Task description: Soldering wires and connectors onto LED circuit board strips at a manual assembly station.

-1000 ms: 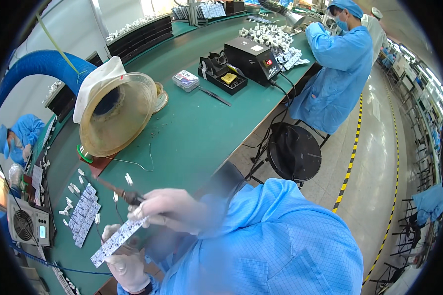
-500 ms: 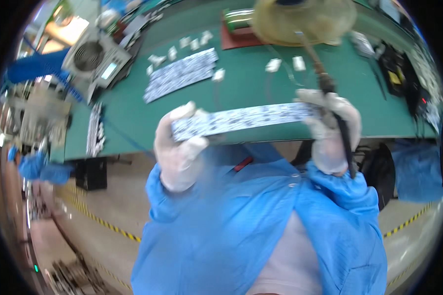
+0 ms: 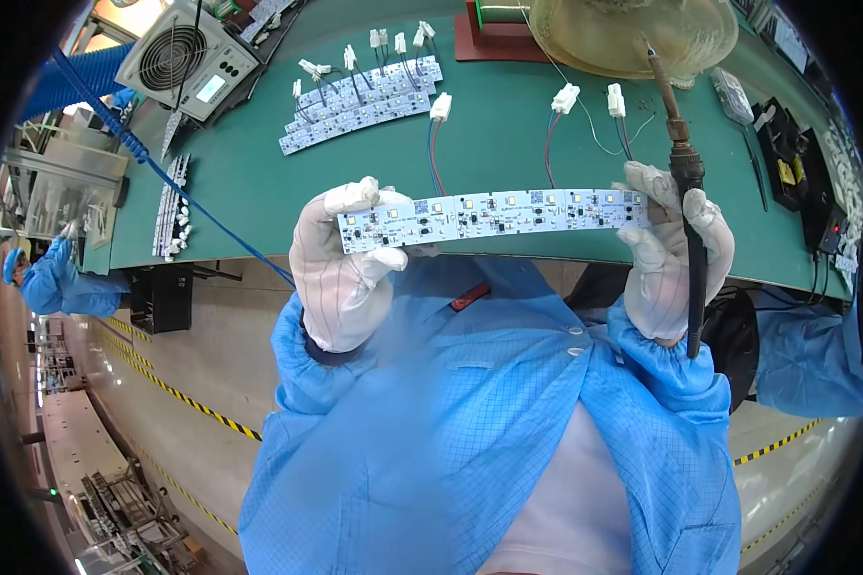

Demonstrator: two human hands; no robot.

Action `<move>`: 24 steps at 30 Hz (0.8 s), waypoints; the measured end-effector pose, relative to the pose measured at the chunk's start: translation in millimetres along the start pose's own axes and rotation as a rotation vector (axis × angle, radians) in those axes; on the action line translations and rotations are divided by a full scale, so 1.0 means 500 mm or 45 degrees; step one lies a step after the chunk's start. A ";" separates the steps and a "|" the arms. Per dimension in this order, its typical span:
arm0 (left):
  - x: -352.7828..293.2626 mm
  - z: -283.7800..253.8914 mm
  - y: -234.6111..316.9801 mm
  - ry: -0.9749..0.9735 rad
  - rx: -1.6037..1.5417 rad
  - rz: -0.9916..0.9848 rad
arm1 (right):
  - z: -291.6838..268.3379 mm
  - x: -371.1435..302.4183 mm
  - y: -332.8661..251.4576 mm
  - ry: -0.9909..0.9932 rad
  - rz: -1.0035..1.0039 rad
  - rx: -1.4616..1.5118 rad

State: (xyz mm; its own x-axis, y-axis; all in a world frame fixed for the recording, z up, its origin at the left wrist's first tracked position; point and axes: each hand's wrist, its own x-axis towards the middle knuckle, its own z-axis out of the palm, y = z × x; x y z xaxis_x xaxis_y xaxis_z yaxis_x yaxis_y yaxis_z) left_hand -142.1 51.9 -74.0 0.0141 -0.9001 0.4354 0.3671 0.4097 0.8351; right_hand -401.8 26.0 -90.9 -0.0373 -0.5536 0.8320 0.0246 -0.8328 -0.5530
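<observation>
Green worktop (image 3: 499, 144) lies beneath 1 circuit-board strip (image 3: 494, 216), held level near its front edge. Left hand (image 3: 343, 273) pinches 1 end; right hand (image 3: 654, 273) grips the other, apparently keeping the face unobstructed. Right hand also holds 1 soldering iron (image 3: 686, 168), tip directed away, presumably for heat clearance.

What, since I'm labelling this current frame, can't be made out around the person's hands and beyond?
Head view:
Underside of the circuit board strip: faces away from the camera.
Some fingers of the left hand: behind that strip.
Part of the right hand: behind the soldering iron.
Rest of the fume hood: cut off by the upper edge.
Figures on the fan unit's display: too small to read.
</observation>
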 end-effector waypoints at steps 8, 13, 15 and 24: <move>-0.008 -0.013 -0.006 0.026 0.171 0.108 | 0.000 -0.006 0.007 0.015 -0.007 0.037; -0.010 -0.002 0.000 0.017 0.259 0.090 | -0.003 -0.015 0.006 0.083 0.054 0.018; -0.008 0.009 -0.002 -0.010 0.217 0.207 | -0.012 -0.024 0.014 0.078 0.076 0.034; -0.011 -0.003 0.007 -0.097 0.507 0.251 | -0.006 -0.023 0.007 0.127 0.184 0.014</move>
State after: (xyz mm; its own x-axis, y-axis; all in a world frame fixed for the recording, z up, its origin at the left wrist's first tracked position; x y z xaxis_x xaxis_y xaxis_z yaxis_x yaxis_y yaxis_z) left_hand -139.5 58.2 -73.9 -0.0262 -0.7919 0.6101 -0.0222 0.6107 0.7916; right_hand -404.4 29.4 -102.6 -0.1312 -0.6650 0.7352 0.0473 -0.7450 -0.6654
